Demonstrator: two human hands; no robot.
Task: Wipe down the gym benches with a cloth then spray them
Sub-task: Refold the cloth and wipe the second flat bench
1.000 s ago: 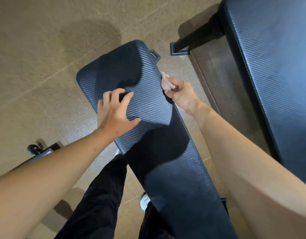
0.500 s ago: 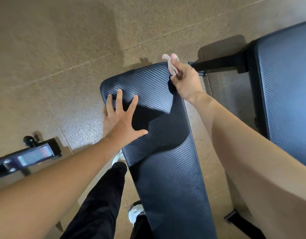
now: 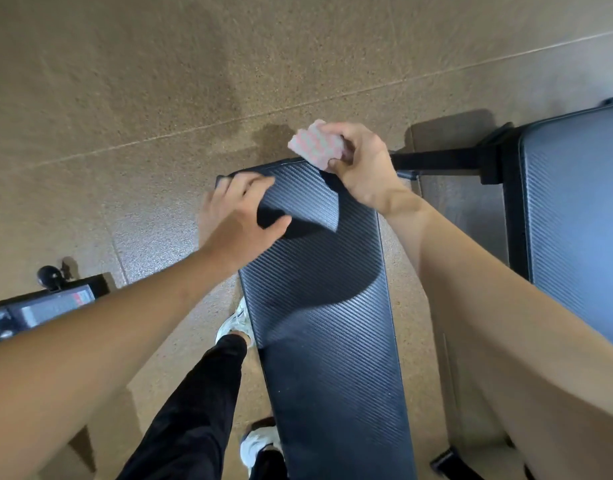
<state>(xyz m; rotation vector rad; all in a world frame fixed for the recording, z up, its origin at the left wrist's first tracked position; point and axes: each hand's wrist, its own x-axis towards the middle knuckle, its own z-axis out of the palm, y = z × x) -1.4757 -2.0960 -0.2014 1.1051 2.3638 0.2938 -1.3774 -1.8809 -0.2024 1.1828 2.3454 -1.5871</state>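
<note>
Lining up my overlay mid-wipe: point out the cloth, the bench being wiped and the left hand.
cloth (image 3: 316, 144): head view, middle of its pink checked face.
bench (image 3: 327, 341): head view, bare textured pad, mid-length.
left hand (image 3: 241, 216): head view, back of the hand.

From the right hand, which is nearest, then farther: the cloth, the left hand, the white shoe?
1. Cloth: pinched in the right hand, at the bench's far end.
2. Left hand: on the bench's left edge.
3. White shoe: on the floor, lower left.
</note>
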